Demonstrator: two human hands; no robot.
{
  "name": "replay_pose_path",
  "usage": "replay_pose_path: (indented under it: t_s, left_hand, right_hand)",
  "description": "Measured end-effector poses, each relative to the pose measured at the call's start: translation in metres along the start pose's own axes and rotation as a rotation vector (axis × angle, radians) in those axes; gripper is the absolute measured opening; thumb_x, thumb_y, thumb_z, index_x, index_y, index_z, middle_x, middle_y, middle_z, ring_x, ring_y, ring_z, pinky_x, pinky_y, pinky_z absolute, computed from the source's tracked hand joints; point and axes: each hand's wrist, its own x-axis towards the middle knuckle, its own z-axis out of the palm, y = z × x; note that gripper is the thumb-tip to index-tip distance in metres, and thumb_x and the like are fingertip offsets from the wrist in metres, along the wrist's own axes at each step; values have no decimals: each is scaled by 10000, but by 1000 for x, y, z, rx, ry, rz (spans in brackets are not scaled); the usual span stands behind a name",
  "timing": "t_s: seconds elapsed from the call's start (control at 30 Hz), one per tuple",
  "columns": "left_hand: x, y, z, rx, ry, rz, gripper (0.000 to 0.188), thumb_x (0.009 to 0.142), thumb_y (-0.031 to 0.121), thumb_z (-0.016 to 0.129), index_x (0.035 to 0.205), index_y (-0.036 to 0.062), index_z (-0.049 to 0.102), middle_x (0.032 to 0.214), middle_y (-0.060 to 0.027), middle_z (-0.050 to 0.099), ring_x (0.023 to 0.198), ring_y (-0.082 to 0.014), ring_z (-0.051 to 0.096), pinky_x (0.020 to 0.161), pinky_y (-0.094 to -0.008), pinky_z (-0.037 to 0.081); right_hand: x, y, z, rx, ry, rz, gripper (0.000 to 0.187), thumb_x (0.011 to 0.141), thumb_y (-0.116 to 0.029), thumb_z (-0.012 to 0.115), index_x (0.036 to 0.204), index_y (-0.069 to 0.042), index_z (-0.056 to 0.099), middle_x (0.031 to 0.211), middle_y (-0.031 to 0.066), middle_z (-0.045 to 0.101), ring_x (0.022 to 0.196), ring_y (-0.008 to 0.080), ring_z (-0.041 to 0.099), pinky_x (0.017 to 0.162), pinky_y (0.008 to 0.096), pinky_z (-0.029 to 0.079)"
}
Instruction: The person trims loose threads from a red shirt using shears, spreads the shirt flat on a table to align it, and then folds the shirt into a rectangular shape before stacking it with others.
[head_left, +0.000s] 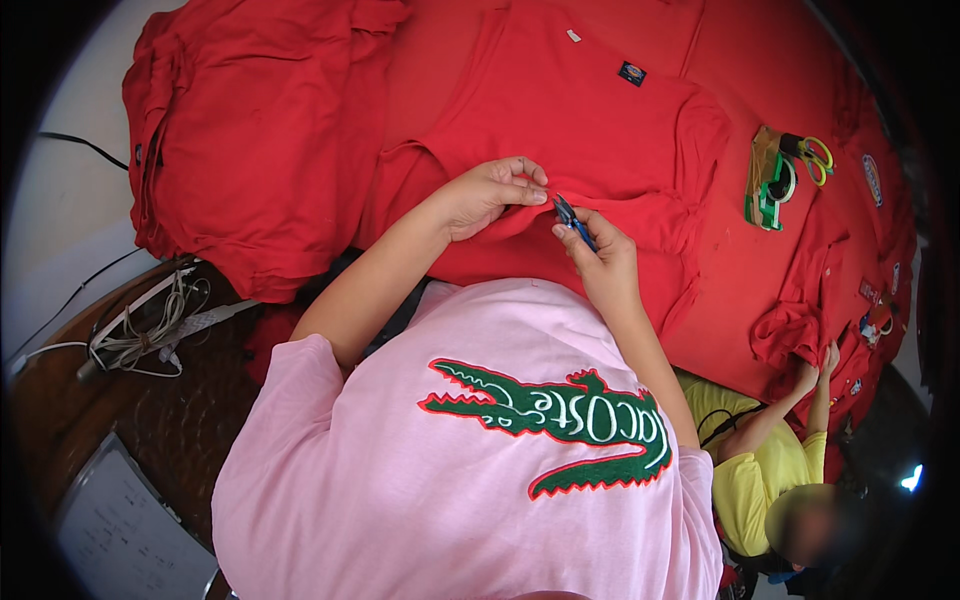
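Note:
A red garment (570, 130) lies spread across the table in front of me, with a small dark label near its far edge. My left hand (490, 197) pinches a fold of its near edge between thumb and fingers. In my right hand (603, 262) is a small pair of blue thread snips (577, 224). The tips of the snips point up and left, close to the pinched cloth by my left fingertips. Whether the blades touch the cloth I cannot tell.
On the left rises a pile of red garments (250, 130). A green tape dispenser (768, 190) and yellow-handled scissors (818, 160) lie at the right. Bundled white cables (150, 325) sit at lower left. A co-worker in yellow (765, 480) handles red cloth at lower right.

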Motion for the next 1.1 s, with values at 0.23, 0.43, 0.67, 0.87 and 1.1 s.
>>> replay_pose_path:
  t_s: [0.23, 0.43, 0.67, 0.87, 1.1]
  left_hand:
    - [1, 0, -2, 8, -22, -20, 222, 919, 85, 755, 1095, 106, 623, 1028, -13, 708, 1044, -94, 661, 972, -221, 469]
    - [-3, 11, 11, 111, 48, -24, 315, 902, 95, 775, 1185, 75, 638, 1048, -30, 720, 1026, -99, 665, 970, -235, 478]
    - [1, 14, 14, 193, 22, -4, 378, 905, 60, 750, 1260, 54, 620, 1102, -59, 720, 1045, -105, 668, 971, -246, 490]
    - [-1, 15, 17, 363, -2, 90, 374, 923, 32, 712, 1278, 46, 595, 1103, -59, 709, 1036, -105, 662, 992, -264, 494]
    - [1, 16, 14, 366, -33, 114, 359, 927, 24, 700, 1270, 52, 597, 1067, -41, 699, 1011, -102, 661, 956, -254, 503]
  right_hand:
    - [-2, -1, 0, 17, 21, 1, 182, 963, -133, 729, 1080, 6, 718, 720, -17, 616, 657, 45, 522, 586, 229, 431]
    - [0, -4, -10, 142, 175, 116, 199, 956, -154, 744, 1088, -6, 726, 687, -49, 562, 621, 45, 491, 563, 229, 413]
    - [-6, 0, -4, -99, 128, -110, 219, 929, -146, 771, 1076, 8, 721, 692, -38, 540, 632, 41, 445, 560, 232, 386]
    - [-1, 0, -4, -51, 91, -44, 200, 928, -133, 765, 1051, 19, 721, 711, -11, 560, 644, 41, 458, 564, 233, 392]
    - [3, 8, -5, -74, 90, -159, 177, 954, -120, 729, 1060, 21, 711, 784, 18, 610, 692, 65, 510, 622, 241, 436]
